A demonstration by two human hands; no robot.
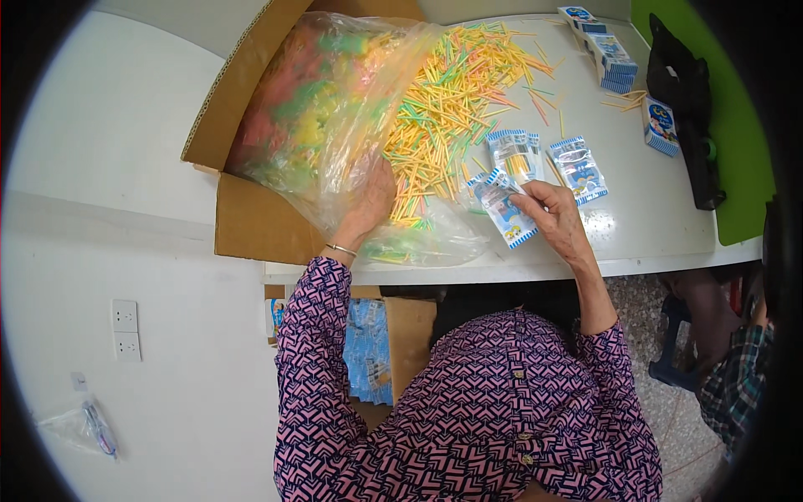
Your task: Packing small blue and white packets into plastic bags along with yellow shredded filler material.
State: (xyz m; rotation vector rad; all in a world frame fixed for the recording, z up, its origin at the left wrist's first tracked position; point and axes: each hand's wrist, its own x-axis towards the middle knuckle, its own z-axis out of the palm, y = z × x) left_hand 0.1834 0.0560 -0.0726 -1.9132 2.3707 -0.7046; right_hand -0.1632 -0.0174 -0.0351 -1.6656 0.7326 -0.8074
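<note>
My right hand pinches a small blue-and-white packet with striped ends, tilted above the table. My left hand lies at the near left edge of a heap of thin pastel sticks, against the clear plastic bag. Its fingers are mostly hidden, so whether it grips anything does not show. Just beyond the held packet is another clear-fronted packet with sticks visible in it. To its right lies a flat packet of the same kind.
The bag spills out of a cardboard box on the white table. Small blue-and-white boxes are stacked at the far right, with a single box nearer. A black object stands by the green panel. Below, a carton holds blue packets.
</note>
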